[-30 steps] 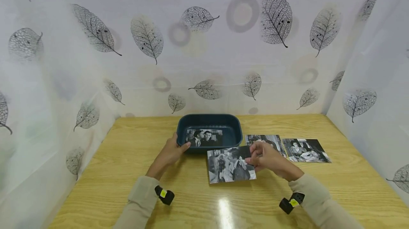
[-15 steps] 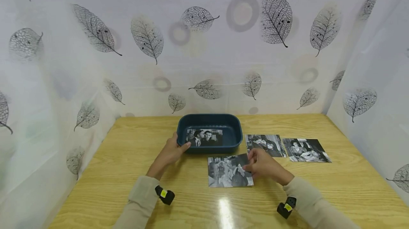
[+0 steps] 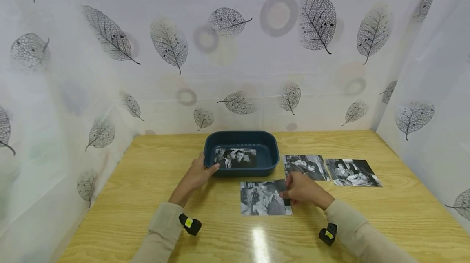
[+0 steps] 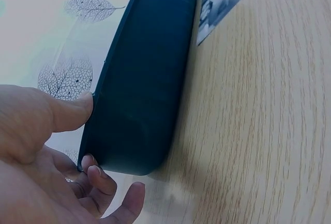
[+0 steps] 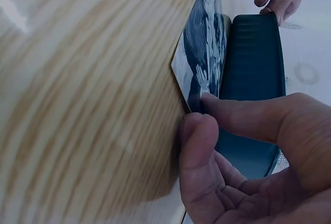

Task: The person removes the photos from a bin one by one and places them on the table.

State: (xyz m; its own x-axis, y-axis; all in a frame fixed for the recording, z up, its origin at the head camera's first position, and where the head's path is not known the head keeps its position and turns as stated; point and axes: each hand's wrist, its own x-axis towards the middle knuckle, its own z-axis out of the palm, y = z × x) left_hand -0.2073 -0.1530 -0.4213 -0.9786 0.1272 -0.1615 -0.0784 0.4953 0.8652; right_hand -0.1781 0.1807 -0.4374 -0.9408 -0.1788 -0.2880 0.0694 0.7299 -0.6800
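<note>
A black-and-white photo (image 3: 260,200) lies in front of the dark teal tray, its right edge pinched between thumb and fingers of my right hand (image 3: 306,191). In the right wrist view, the thumb is on top of the photo (image 5: 199,53) and the fingers are at its edge, close to the wood. My left hand (image 3: 196,175) grips the front left corner of the tray (image 3: 249,172), thumb on the rim and fingers around the outside. Inside the tray, toward the left, is another black-and-white photo (image 3: 235,158).
Right of the tray, two more black-and-white photos lie side by side, a nearer photo (image 3: 304,165) partly behind my right hand and a farther photo (image 3: 354,172). The wooden table (image 3: 147,153) ends at a leaf-patterned curtain (image 3: 249,71) at the back and sides.
My right hand has lowered the photo toward me, from over the tray's front edge to the tabletop. The left hand and tray have stayed in place.
</note>
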